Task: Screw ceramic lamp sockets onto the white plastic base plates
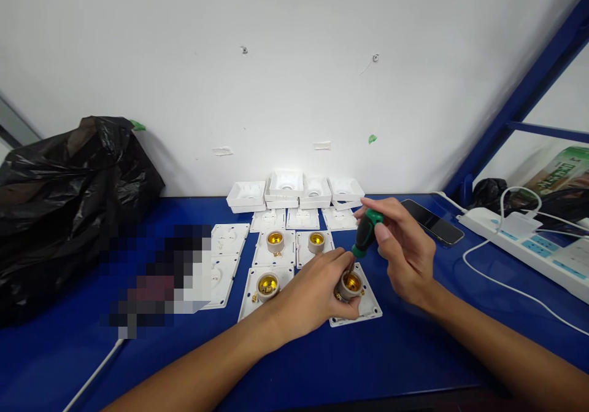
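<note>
My right hand (407, 246) grips a green and black screwdriver (365, 233) by its handle, with the shaft pointing down into a lamp socket (352, 283). That socket has a brass-coloured inside and sits on a square white plate (368, 307). Around the socket's side close the fingers of my left hand (317, 283), steadying it; part of the plate is hidden beneath them. To the left, more lamp sockets stand on white plates: one socket (268, 285) near my left forearm, and two behind, a left one (275, 240) and a right one (316, 241).
White square covers (248, 196) are stacked by the wall, with flat white plates (302, 218) before them. At right lie a phone (432, 221), a power strip (529, 246) and white cables. A black plastic bag (78, 197) fills the left, near a blurred patch. The table (299, 369) is blue.
</note>
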A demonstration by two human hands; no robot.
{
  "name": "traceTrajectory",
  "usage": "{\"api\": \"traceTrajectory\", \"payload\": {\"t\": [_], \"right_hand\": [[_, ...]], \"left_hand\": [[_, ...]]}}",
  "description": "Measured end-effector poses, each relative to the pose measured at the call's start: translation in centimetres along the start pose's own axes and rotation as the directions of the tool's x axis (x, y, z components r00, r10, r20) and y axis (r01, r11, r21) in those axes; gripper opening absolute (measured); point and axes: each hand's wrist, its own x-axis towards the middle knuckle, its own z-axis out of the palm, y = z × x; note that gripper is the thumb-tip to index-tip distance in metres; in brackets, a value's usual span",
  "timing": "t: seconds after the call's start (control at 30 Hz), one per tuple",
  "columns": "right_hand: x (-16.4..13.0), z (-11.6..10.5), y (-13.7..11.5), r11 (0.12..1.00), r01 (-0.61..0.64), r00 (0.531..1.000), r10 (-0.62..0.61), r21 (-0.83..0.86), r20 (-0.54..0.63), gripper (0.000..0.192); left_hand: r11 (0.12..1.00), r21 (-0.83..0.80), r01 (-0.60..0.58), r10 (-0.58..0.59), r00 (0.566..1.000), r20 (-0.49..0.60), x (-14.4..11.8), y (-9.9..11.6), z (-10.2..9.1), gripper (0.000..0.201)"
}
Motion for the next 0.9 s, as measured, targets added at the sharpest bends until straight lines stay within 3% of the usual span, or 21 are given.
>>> {"api": "traceTrajectory", "payload": {"t": [0.13, 0.27, 0.4, 0.53, 0.67, 0.83, 0.9], "right_hand": [[0.01, -0.04, -0.03, 0.996, 0.07, 0.997, -0.071, -0.05, -0.021, 0.041], [0.03, -0.19, 0.0, 1.0, -0.005, 0.999, 0.005, 0.004, 0.054, 0.043], [-0.04, -0.17, 0.03, 0.996, 0.085, 0.996, -0.084, -0.035, 0.028, 0.045], [-0.1, -0.02, 0.02, 1.0, -0.001, 0.997, -0.002, 0.03, 0.083, 0.046], [-0.06, -0.04, 0.15, 0.995, 0.082, 0.996, -0.08, -0.056, 0.037, 0.05], [-0.06, -0.07, 0.14, 0.999, -0.041, 0.995, 0.039, 0.024, 0.094, 0.047], [-0.09, -0.05, 0.14, 1.0, 0.007, 0.998, -0.007, 0.003, 0.058, 0.045]], "left_hand": [[1.0, -0.019, 0.005, -0.005, 1.0, 0.003, 0.01, -0.07, 0.07, 0.023], [1.0, -0.018, 0.009, -0.009, 1.0, 0.002, -0.04, -0.08, 0.12, 0.023], [1.0, -0.011, 0.019, -0.019, 1.0, -0.001, -0.1, -0.05, 0.16, 0.025], [1.0, -0.02, 0.011, -0.011, 1.0, 0.003, -0.02, -0.15, 0.23, 0.025], [1.0, -0.024, 0.007, -0.007, 1.0, 0.003, 0.05, -0.33, 0.25, 0.027], [0.999, -0.034, 0.004, -0.004, 1.0, 0.011, 0.05, -0.2, 0.1, 0.026], [1.0, -0.03, 0.007, -0.007, 1.0, 0.01, 0.04, -0.11, 0.05, 0.027]]}}
